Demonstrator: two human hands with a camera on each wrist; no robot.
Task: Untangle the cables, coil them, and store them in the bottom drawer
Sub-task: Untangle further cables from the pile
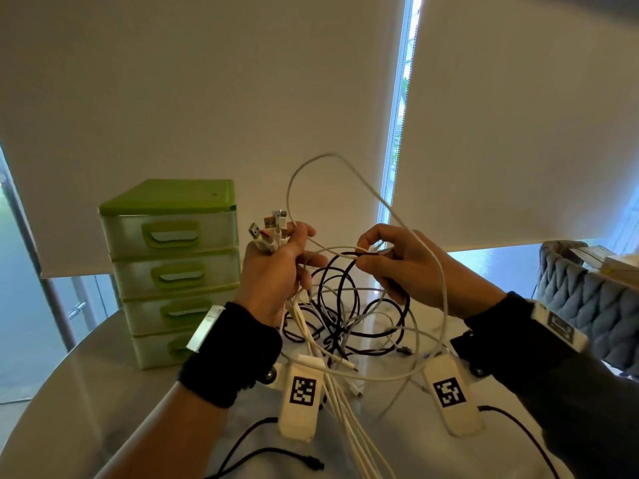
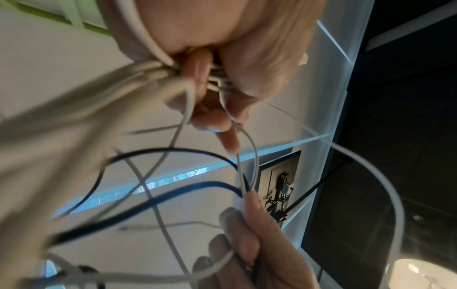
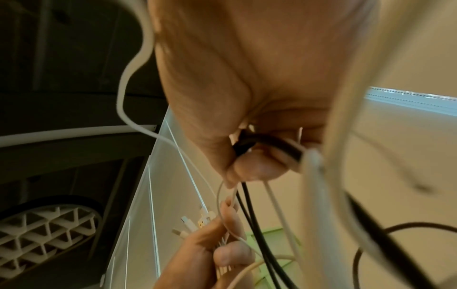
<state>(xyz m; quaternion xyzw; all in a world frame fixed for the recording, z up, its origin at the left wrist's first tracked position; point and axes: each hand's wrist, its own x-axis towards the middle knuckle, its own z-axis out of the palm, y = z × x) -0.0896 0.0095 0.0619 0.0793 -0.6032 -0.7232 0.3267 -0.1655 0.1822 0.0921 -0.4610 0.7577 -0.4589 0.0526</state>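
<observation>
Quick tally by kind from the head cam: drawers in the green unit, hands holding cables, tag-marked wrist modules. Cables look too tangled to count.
Drawers in the green plastic drawer unit: 4
Hands gripping cables, left hand and right hand: 2
White wrist modules with black square tags: 2
Total: 8
The white and black cables are too tangled to count.

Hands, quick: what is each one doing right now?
Left hand: grips a bundle of white cables, plugs sticking up.
Right hand: pinches a black cable and a white cable.
</observation>
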